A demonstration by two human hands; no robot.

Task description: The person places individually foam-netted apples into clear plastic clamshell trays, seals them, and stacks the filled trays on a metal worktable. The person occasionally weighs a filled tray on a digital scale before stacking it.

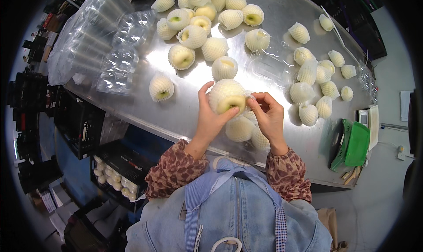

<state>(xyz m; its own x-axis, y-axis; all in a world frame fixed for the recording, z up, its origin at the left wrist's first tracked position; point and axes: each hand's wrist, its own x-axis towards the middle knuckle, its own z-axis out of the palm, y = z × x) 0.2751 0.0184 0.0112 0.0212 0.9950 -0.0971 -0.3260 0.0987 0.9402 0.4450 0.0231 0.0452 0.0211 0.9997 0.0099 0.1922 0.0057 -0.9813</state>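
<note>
My left hand [211, 118] holds a pale yellow-green apple [228, 98] in a white foam net, its stem hollow towards me. The thumb lies beside the hollow, the fingers behind the fruit. On the apple's right side, my right hand [268, 114] pinches the edge of the net or some clear film between thumb and fingers; which of the two cannot be told. More netted apples [239, 129] lie on the metal table under and between my hands, partly hidden by them. Another netted apple [224, 67] is just beyond the held one, and a single one [161, 87] lies to the left.
Many netted apples [198, 20] cover the metal table's [185, 109] far part, with smaller ones [324, 73] at right. Clear plastic trays [119, 63] stand left, a clear tray [269, 66] lies beyond my hands. Green trays [357, 144] are at the right edge, black crates [115, 166] below left.
</note>
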